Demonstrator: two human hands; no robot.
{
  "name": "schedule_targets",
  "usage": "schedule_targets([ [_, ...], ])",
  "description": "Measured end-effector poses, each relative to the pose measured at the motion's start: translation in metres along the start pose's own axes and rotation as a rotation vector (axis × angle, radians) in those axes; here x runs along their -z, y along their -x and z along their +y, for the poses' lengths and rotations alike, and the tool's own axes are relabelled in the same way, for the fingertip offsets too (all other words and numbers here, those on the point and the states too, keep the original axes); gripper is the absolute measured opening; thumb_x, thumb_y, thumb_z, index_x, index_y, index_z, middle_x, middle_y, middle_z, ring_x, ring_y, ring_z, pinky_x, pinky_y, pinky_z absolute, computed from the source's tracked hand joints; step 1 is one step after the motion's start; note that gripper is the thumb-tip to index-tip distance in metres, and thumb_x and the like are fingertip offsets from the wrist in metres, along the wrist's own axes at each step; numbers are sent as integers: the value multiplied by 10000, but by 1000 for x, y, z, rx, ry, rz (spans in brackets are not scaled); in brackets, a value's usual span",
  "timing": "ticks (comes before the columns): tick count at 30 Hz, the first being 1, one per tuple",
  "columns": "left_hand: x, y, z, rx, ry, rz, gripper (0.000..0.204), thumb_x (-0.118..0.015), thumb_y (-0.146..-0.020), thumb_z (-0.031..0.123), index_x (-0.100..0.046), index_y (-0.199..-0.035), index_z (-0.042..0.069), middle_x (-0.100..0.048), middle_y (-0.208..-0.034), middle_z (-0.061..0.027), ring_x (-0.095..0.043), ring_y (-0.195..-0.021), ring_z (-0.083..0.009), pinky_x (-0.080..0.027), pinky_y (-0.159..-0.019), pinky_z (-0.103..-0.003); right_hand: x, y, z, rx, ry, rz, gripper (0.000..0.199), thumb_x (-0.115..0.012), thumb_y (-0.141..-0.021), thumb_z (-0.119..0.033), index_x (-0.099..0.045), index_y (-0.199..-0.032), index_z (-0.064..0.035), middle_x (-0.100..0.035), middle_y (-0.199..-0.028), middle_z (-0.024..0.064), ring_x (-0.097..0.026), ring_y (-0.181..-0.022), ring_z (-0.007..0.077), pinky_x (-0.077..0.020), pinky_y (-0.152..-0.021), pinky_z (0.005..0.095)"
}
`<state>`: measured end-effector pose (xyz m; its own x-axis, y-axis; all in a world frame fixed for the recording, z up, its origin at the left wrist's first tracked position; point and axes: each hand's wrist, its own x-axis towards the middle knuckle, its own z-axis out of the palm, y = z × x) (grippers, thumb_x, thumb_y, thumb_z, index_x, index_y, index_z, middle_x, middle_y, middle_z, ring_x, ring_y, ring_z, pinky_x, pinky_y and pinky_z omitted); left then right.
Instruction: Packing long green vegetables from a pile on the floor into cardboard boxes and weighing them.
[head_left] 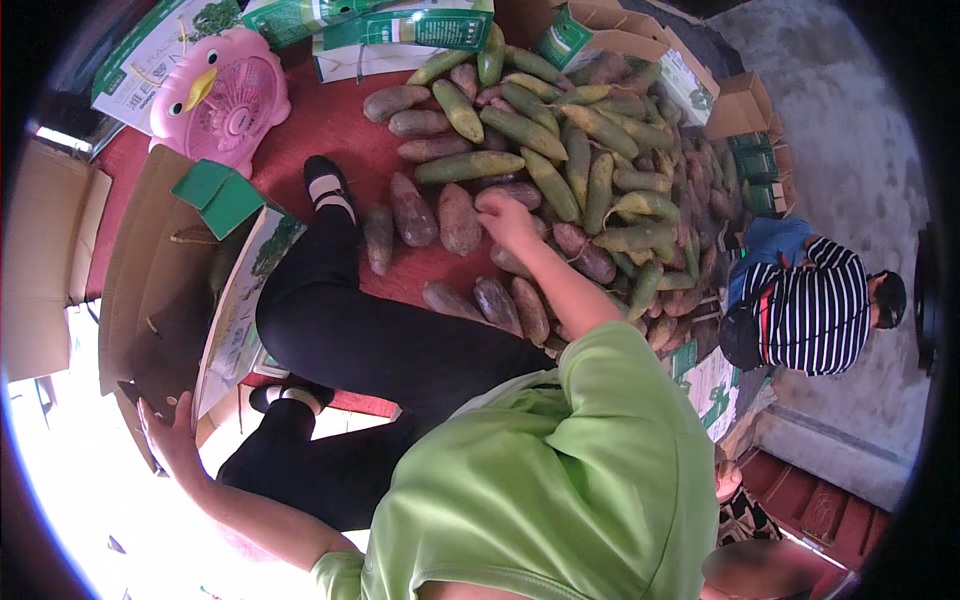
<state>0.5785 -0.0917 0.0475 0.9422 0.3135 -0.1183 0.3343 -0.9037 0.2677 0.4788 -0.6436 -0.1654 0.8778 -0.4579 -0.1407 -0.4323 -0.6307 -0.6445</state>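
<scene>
Reaching into the heap of long fruits (560, 170) on the red mat (330, 120), my right hand (507, 218) rests curled over a purplish-brown fruit (515, 192) at the pile's near edge, though whether my fingers have closed round it I cannot tell. It looks firm, fairly heavy and smooth-skinned, so I'd grasp it around the thick middle. My left hand (168, 432) grips the flap of an open cardboard box (150, 280).

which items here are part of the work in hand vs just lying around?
In use:
right hand reaching into the pile of long green and purplish fruits
left hand on the open cardboard box

Lying about:
pink duck-shaped fan
green-and-white cartons
person in striped shirt
red floor
</scene>
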Motion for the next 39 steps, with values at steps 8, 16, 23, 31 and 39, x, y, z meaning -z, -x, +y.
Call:
schedule_targets([
  [8,-6,0,-25,18,379,39,739,-706,-780,208,-324,-1361,-43,-561,-1030,-136,-541,-923,-200,-429,-807,-301,61,35,116,-660,27,535,299,-663,-707,-124,-651,-983,-8,-672,-892,148,-639,-870,254,-484,-789,343],
  [16,1,8,-1,130,427,-56,742,-679,-795,180,-281,-1384,-31,-524,-931,-87,-516,-841,-148,-436,-711,-243,99,2,172,-903,-771,627,479,-628,-816,-117,-443,-1256,-76,-573,-897,50,-564,-758,175,-467,-624,373],
  [23,-8,-1,-7,178,469,-66,770,-691,-779,164,-262,-1389,-27,-503,-1184,-181,-503,-1072,-237,-401,-903,-312,102,-5,190,-851,-966,824,194,-607,-815,-86,-516,-983,-50,-558,-929,71,-546,-739,194,-482,-614,340],
  [31,-6,4,-28,1,282,-67,822,-750,-702,167,-304,-1357,-53,-409,-1335,-218,-398,-1238,-292,-324,-1022,-361,100,1,191,-634,-828,1006,243,-525,-815,-18,-535,-1056,10,-589,-926,135,-569,-700,232,-470,-549,334],
  [39,-8,19,-10,-119,-24,176,869,-794,-650,210,-332,-1343,-39,-310,-1401,-263,-329,-1298,-342,-304,-1048,-399,150,-14,144,-449,-572,947,190,-556,-785,1,-448,-935,-43,-544,-742,109,-527,-559,202,-441,-451,308],
])
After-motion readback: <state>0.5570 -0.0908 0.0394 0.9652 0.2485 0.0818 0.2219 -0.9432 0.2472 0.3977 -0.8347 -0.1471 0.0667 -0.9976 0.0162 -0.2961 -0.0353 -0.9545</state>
